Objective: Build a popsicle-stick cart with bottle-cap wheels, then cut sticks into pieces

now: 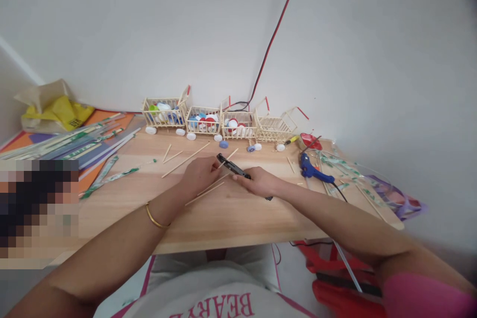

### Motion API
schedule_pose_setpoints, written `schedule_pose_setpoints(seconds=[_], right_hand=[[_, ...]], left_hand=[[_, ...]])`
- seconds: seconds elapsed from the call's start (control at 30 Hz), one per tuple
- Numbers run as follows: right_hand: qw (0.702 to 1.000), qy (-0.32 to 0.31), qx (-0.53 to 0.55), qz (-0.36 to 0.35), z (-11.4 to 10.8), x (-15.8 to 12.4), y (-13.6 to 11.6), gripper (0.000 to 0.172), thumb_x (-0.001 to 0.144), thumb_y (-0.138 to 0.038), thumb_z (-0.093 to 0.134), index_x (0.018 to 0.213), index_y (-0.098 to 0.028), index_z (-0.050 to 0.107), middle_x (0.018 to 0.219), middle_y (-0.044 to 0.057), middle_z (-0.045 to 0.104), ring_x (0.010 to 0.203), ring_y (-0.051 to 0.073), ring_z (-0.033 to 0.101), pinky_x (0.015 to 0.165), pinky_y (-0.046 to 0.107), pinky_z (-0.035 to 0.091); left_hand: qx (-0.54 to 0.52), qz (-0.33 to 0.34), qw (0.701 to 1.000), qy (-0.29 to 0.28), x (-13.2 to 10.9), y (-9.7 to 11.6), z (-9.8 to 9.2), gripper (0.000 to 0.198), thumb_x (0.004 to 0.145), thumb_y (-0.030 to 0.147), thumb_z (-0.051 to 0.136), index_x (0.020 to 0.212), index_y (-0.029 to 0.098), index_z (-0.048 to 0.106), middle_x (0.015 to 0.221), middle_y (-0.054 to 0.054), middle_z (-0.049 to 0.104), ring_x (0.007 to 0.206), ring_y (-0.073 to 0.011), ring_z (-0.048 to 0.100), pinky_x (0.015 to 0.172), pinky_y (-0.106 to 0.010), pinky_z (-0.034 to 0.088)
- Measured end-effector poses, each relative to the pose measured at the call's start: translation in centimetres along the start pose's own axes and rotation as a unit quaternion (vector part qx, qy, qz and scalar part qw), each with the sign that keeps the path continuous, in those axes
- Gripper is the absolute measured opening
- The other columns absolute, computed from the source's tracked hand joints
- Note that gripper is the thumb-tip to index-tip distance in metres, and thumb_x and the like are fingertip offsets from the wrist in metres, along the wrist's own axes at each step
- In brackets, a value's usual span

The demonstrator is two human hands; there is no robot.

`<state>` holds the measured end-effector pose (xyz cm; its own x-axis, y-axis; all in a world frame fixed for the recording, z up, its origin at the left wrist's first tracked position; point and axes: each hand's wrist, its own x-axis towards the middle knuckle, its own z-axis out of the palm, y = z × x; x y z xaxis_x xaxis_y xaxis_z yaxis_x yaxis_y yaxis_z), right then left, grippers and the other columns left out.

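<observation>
My left hand (201, 176) is closed, its fingertips pinching a thin wooden stick (231, 154) that slants up to the right. Wrapped around a long, narrow black hand tool (234, 167) is my right hand (257, 182); the tool's exact kind is unclear. The stick crosses the tool near its far end, close to my left fingertips. Under and beside my hands, cut sticks (204, 195) lie on the table. Beyond them stands a row of small stick-built carts with bottle-cap wheels, including a cap-filled cart (164, 112) and an unfilled cart (274, 129).
A blue glue gun (313, 170) lies at right, near a red bowl (310, 141) and a yellow-handled tool (291, 140). Wrapped sticks (89, 141) and a yellow bag (61, 112) occupy the left of the wooden table (238, 231). A cable (274, 35) runs down the wall.
</observation>
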<state>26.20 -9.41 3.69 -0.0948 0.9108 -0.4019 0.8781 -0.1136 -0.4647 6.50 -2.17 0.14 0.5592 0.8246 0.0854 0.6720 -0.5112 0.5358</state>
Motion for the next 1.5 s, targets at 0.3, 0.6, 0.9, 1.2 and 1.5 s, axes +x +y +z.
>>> schedule_pose_setpoints(seconds=[0.3, 0.6, 0.9, 1.2, 1.5], right_hand=[[0.998, -0.031, -0.057, 0.028, -0.3, 1.2, 0.2, 0.049, 0.081, -0.065, 0.050, 0.064, -0.019, 0.052, 0.059, 0.004, 0.056, 0.058, 0.016, 0.054, 0.053, 0.026, 0.037], [0.989, -0.058, 0.136, 0.002, -2.1, -0.6, 2.4, 0.050, 0.081, -0.067, 0.049, 0.071, -0.019, 0.051, 0.060, 0.001, 0.057, 0.052, 0.013, 0.053, 0.051, 0.024, 0.043], [0.969, 0.239, -0.062, 0.007, 0.1, -0.7, 4.7, 0.046, 0.083, -0.061, 0.050, 0.095, -0.018, 0.060, 0.088, 0.008, 0.067, 0.079, 0.023, 0.060, 0.065, 0.028, 0.038], [0.927, 0.343, -0.154, 0.003, 1.9, 0.3, 6.0, 0.058, 0.079, -0.061, 0.059, 0.119, -0.018, 0.057, 0.106, 0.015, 0.065, 0.103, 0.033, 0.053, 0.086, 0.039, 0.034], [0.928, 0.318, -0.192, 0.002, 1.9, -0.2, 7.9, 0.095, 0.064, -0.081, 0.058, 0.133, -0.016, 0.051, 0.121, 0.019, 0.058, 0.111, 0.037, 0.047, 0.096, 0.045, 0.028]], left_hand=[[0.036, 0.009, 0.999, -0.019, 0.1, 0.1, -0.4, 0.018, 0.082, 0.024, 0.049, 0.074, 0.018, 0.065, 0.071, -0.005, 0.068, 0.066, -0.0188, 0.060, 0.058, -0.027, 0.034], [0.061, 0.046, 0.997, -0.003, 0.1, -0.4, -0.4, 0.027, 0.087, 0.025, 0.045, 0.077, 0.017, 0.068, 0.084, -0.009, 0.070, 0.083, -0.0216, 0.062, 0.073, -0.030, 0.041], [0.058, 0.024, 0.998, 0.017, 0.6, -0.9, -1.6, 0.026, 0.088, 0.038, 0.051, 0.083, 0.019, 0.068, 0.087, -0.007, 0.071, 0.084, -0.0208, 0.062, 0.072, -0.029, 0.042], [0.143, -0.146, 0.978, 0.026, 1.5, -3.7, -3.8, 0.020, 0.079, 0.027, 0.051, 0.074, 0.016, 0.068, 0.090, -0.017, 0.071, 0.088, -0.0305, 0.065, 0.069, -0.033, 0.045], [-0.079, -0.083, 0.992, 0.043, 1.6, -2.2, -4.4, 0.026, 0.084, 0.032, 0.047, 0.092, 0.015, 0.064, 0.077, -0.004, 0.068, 0.067, -0.0152, 0.061, 0.061, -0.024, 0.046]])
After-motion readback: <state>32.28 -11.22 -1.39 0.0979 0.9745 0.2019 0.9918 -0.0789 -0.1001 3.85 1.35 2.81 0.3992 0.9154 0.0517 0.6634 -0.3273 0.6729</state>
